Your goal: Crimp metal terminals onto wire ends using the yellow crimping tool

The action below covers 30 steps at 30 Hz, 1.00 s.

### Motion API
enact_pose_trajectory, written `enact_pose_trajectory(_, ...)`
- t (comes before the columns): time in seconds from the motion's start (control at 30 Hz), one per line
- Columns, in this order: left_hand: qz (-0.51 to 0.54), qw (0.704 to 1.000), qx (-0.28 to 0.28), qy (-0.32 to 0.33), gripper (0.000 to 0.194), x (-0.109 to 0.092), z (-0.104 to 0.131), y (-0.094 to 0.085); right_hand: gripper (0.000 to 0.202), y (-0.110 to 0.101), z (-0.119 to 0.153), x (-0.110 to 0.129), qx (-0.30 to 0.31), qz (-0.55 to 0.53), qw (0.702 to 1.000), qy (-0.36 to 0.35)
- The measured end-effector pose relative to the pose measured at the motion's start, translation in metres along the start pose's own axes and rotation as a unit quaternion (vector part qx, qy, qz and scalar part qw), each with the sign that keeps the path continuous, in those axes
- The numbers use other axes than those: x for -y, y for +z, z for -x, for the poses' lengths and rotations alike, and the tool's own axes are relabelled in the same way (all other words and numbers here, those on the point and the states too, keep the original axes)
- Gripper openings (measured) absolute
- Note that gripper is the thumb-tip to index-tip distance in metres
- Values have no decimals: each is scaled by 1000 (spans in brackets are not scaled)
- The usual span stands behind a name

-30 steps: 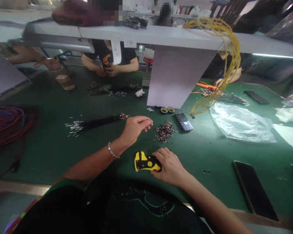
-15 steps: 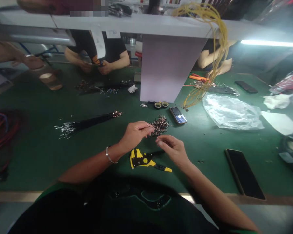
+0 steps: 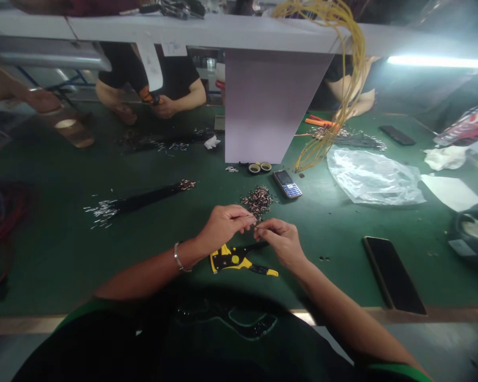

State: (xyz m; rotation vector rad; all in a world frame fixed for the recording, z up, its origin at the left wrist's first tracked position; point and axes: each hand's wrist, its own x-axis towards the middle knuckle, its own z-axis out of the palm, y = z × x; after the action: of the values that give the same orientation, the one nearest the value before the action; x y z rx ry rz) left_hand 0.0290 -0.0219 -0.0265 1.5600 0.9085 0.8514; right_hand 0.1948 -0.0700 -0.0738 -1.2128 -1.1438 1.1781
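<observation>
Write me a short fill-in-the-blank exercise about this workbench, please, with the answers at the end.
The hand tool below the hands is black and ____.
At the wrist of the left hand is a silvery ____.
The smartphone lies to the ____ of the right hand.
The wires hanging from the shelf are ____.

Missing words: yellow; bracelet; right; yellow.

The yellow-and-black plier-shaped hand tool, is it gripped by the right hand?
No, the tool lies on the green table, and the right hand is not around its yellow-tipped handle.
</observation>
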Motion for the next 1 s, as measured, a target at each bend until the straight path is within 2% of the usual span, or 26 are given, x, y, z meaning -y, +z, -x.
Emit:
enact_pose_trajectory(0.17, -37, 998, 33, 37, 15, 2, 5, 4, 8, 1, -1, -3, -13, 52, 999, 5)
enact_pose_trajectory(0.27, -32, 999, 25, 18, 16, 5, 6, 5, 8, 3, -2, -5, -3, 93, 995, -25)
enact_pose_trajectory(0.43, 6, 999, 36, -15, 13, 8, 5, 6, 10, 5, -2, -6, -27, 167, 982, -84)
enact_pose_trajectory(0.73, 139, 985, 32, -99, 14, 13, -1, 7, 10, 8, -2, -8, -23, 200, 972, -123)
enact_pose_trajectory(0.93, 243, 958, 35, -150, 21, 27, -10, 5, 11, 10, -5, -12, -51, 211, 966, -138)
enact_pose_trajectory(1.0, 276, 946, 53, -161, 24, 28, -11, 6, 13, 10, -5, -12, -51, 206, 968, -133)
